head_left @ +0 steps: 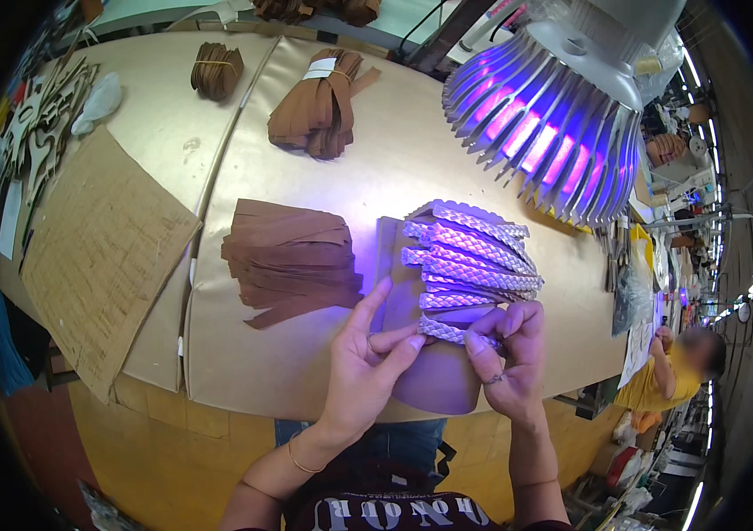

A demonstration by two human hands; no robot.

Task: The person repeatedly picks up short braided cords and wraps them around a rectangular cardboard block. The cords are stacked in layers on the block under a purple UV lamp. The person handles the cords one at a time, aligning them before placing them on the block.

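Between my two hands lies a short pale braided strip (444, 331), tinted violet by the lamp. My left hand (364, 358) pinches its left end, with one finger stretched away from the grip. At the other end, the thumb and bent fingers of my right hand (515, 358) close on the strip. Just beyond it, several more braided strips (474, 241) lie side by side in a stack on a brown sheet or board (434, 380). A fanned pile of flat brown strips (292, 252) rests to the left of my hands.
A large lamp with metal fins (544, 124) hangs at the upper right, glowing violet. Two tied brown bundles (314, 111) (216, 71) sit farther back. A worn brown board (106, 252) and scraps (44, 133) lie left. A person in yellow (664, 380) is at right.
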